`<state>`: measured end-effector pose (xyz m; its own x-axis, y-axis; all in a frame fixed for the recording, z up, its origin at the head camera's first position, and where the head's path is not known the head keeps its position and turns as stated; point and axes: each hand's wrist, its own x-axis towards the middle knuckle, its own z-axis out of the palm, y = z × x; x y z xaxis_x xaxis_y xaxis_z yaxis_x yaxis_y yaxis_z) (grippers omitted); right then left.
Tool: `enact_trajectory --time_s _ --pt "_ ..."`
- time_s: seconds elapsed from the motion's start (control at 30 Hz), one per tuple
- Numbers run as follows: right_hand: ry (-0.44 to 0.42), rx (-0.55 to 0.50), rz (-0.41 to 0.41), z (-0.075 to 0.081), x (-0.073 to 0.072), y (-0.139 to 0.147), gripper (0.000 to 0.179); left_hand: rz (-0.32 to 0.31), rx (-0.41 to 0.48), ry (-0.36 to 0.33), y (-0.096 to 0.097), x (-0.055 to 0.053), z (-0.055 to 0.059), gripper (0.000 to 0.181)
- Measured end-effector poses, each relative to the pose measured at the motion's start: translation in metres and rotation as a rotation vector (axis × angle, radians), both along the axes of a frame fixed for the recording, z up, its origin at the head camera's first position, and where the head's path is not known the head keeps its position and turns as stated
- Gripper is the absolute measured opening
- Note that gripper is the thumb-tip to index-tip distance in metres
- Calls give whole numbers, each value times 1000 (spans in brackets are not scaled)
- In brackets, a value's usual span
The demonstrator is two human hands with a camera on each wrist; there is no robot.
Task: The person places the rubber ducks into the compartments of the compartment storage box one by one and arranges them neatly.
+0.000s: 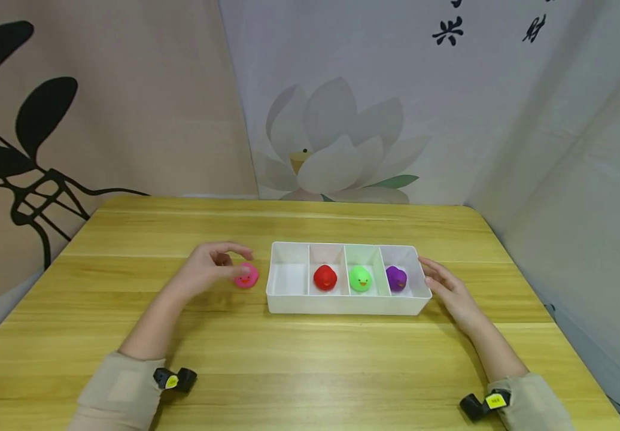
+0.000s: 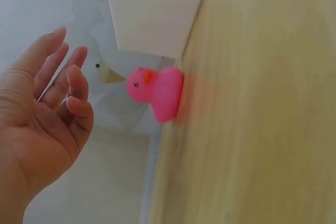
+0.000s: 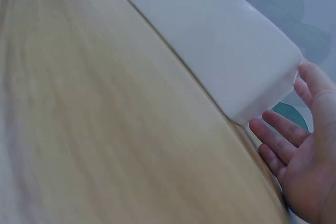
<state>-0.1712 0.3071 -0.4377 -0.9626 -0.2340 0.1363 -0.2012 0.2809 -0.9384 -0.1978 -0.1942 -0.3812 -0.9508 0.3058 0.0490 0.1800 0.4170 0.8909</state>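
Observation:
A pink rubber duck [image 1: 248, 278] stands upright on the table, just left of a white divided box [image 1: 342, 306]. My left hand [image 1: 207, 267] hovers over that duck with loosely bent fingers. In the left wrist view a gap shows between the fingers and the pink duck [image 2: 165, 95]. At the box's right end, my right hand [image 1: 452, 294] rests its fingers against the wall, thumb near the rim. Inside the box, a red duck [image 1: 325, 278], a green duck [image 1: 361, 279] and a purple duck [image 1: 397, 279] each sit in a separate compartment. The leftmost compartment [image 1: 291, 272] holds nothing.
The wooden table [image 1: 310, 371] runs back to a hanging cloth [image 1: 342, 54] printed with a pale lotus and dark characters. Side cloths hang at left and right. A small black camera [image 1: 175, 379] is strapped on the left sleeve, another camera [image 1: 485, 404] on the right.

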Motion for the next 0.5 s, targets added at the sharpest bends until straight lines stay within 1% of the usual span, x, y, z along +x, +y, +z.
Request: enact_trajectory --time_s 0.13,0.33,0.5 --pt "5 8 -13 -1 0 0 46 20 -31 -16 -5 -2 -4 37" --pt "1 9 -16 -2 -1 1 46 12 -25 -40 -11 -5 -9 44" --pt "6 11 -19 -2 -2 1 46 5 -34 -47 -16 -8 -17 46"
